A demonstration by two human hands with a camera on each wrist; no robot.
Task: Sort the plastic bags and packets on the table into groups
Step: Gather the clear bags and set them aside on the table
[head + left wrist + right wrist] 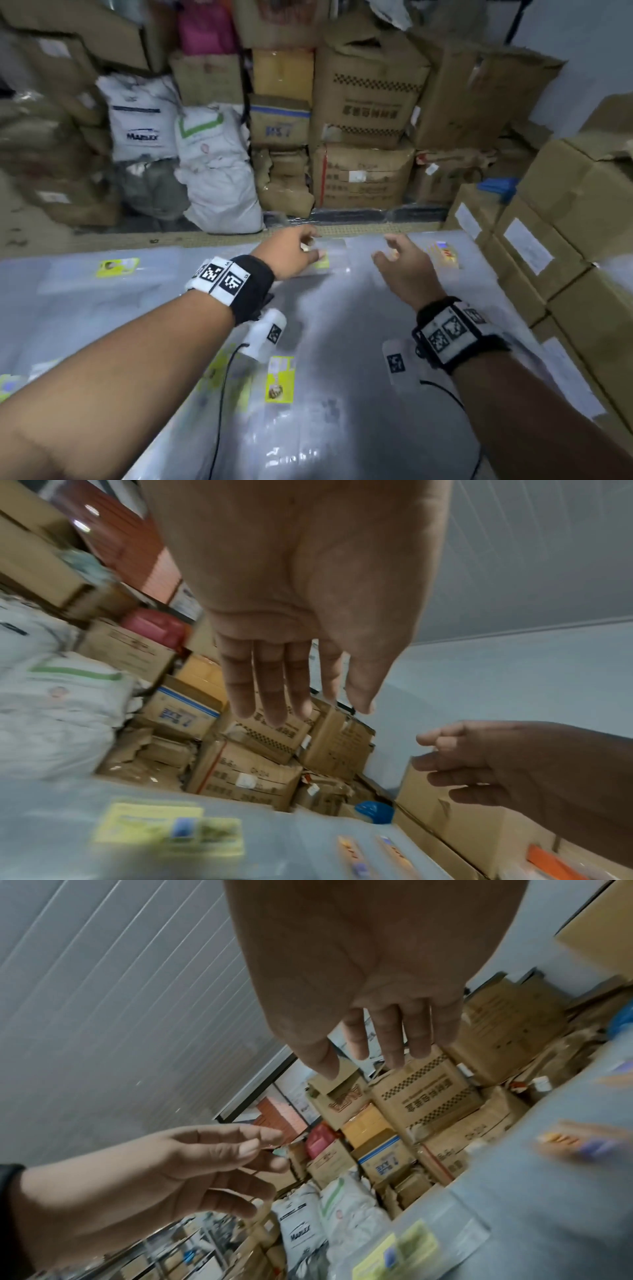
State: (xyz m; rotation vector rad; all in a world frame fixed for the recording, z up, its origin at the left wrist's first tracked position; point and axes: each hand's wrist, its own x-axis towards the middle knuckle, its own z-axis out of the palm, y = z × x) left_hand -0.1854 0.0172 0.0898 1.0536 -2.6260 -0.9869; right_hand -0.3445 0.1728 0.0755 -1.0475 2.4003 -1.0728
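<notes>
Clear plastic packets lie spread over the grey table [346,308]. My left hand [313,246] hovers with straight fingers over a clear packet with a yellow-green label [325,262] at the far edge; the left wrist view shows the left hand [298,712] empty above that label [164,829]. My right hand [385,248] is spread open just left of an orange-labelled packet [445,255] and holds nothing. Other yellow-green labelled packets lie at the far left [118,267] and near me [281,377]. Motion blurs the packets.
Stacked cardboard boxes [366,113] and white sacks [212,164] stand behind the table's far edge. More boxes [565,240] wall off the right side. A blue object [496,188] sits between the box stacks.
</notes>
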